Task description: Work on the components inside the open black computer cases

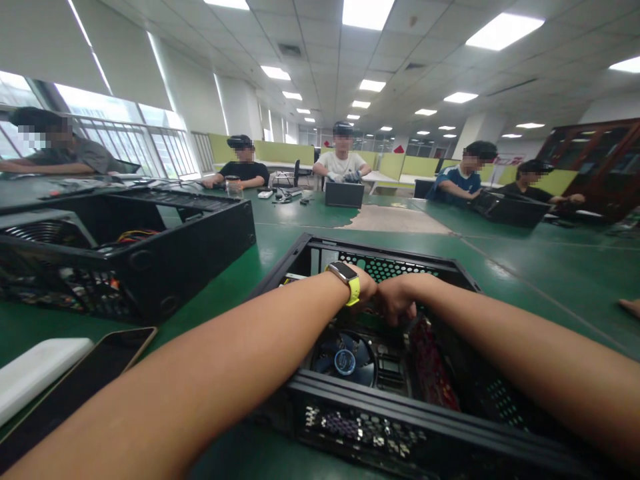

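Note:
An open black computer case [395, 393] lies on its side in front of me. Both my hands reach down inside it, close together near the far wall. My left hand [367, 287], below a smartwatch [346, 277] with a yellow-green strap, has its fingers hidden behind the wrist and the other hand. My right hand [397, 298] has its fingers curled downward, and whatever is between them is out of sight. Nearer to me in the case sits a round cooling fan [345, 362]. A red circuit card [434, 370] stands to its right, below my right forearm.
A second open computer case [200, 250] stands to the left on the green table [560, 280]. A phone [117, 350] and a white box-like object [43, 367] lie at lower left. Several people sit around the table, one behind a dark case or screen [345, 195].

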{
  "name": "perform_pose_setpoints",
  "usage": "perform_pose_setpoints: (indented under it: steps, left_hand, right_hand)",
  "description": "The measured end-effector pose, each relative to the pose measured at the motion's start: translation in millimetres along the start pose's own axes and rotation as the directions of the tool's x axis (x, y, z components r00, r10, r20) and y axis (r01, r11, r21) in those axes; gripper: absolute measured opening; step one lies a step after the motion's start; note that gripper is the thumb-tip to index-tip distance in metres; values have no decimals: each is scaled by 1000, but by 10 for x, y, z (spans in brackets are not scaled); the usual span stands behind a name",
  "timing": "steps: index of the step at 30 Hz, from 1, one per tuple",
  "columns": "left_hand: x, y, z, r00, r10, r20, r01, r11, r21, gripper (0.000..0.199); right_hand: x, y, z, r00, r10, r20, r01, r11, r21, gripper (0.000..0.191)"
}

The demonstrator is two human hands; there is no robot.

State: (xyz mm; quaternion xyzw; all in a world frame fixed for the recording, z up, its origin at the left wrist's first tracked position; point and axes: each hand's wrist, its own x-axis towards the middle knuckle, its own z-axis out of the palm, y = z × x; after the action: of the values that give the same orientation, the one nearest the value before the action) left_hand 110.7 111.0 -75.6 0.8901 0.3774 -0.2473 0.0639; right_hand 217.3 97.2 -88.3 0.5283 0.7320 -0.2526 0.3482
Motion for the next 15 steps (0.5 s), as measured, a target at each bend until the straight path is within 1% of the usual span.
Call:
perform_pose_setpoints:
  steps: [1,3,7,9,11,12,15]
  left_hand:
    - [-18,5,-20,1000,-3,23,2,999,39,45]
    - [-69,19,-64,999,7,31,-9,998,58,46]
    - [-173,86,-126,997,20,78,-24,998,58,41]
    - [-218,131,-140,993,13,120,-21,998,65,37]
    - [-250,161,-144,990,13,140,-22,998,63,33]
    - [-257,166,-140,990,14,137,-23,998,59,33]
    - [-211,126,-91,995,20,95,-25,998,50,35]
  right_hand:
    - [-10,0,-7,1000,15,9,-15,1000,-2,23]
    - [-33,-1,-20,999,42,18,-42,999,-9,22]
    - [-21,5,-21,997,76,13,-75,997,-12,26]
    - [10,10,-14,993,112,40,-112,994,-6,25]
    - [31,12,-6,987,145,66,-145,989,-7,23]
    - [33,12,-3,987,143,67,-143,990,-6,23]
    - [11,6,2,996,85,21,-86,996,16,30]
